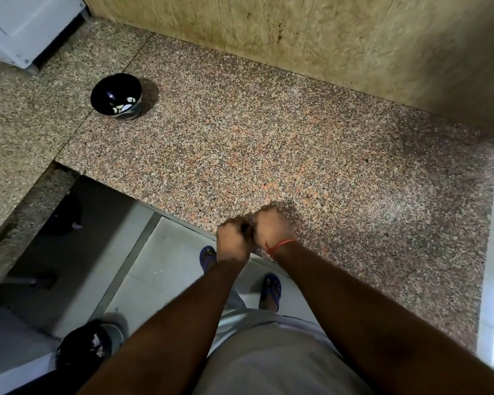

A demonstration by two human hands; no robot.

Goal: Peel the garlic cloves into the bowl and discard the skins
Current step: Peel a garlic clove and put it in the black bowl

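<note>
A black bowl (109, 89) stands on the speckled granite counter (268, 138) at the far left, with several pale peeled garlic cloves (123, 107) inside. My left hand (233, 240) and my right hand (273, 226) meet knuckle to knuckle over the counter's front edge. The fingers of both are curled round a small garlic clove between them, which is almost wholly hidden. A red thread circles my right wrist.
On the floor at the lower left sits a black bin (80, 349) holding pale skin scraps. A white appliance (26, 27) stands at the far left corner. A beige stone wall (297, 32) backs the counter. My feet in blue sandals (271, 289) stand on white tiles.
</note>
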